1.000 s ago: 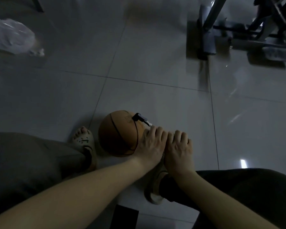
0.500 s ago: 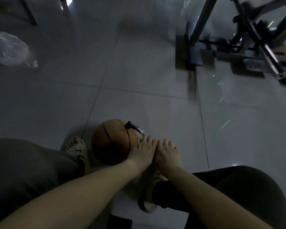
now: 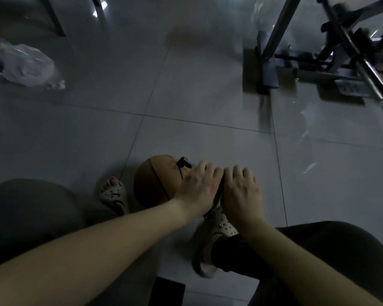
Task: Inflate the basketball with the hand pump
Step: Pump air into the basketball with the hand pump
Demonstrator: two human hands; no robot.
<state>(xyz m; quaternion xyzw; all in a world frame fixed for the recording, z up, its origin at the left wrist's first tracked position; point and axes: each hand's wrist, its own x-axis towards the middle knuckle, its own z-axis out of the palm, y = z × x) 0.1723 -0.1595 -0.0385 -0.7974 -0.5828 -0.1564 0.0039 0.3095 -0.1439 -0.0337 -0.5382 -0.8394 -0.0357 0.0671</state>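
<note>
**Two hands on the pump, ball lodged between the feet**

We see the orange, black-seamed rubber basketball (image 3: 155, 184) resting on the glossy grey tiled floor (image 3: 197, 96), between two pale perforated sandals (image 3: 114, 195). The slim black hand pump (image 3: 184, 165) meets the ball's top, and most of its barrel is hidden. Our left hand (image 3: 199, 186) curls over the barrel beside the ball. Our right hand (image 3: 241, 191) curls over the handle end, touching the left. We judge the ball light and grippy but apt to roll on slick tile, and the needle joint fragile, so we hold near the valve and push in line.
</note>
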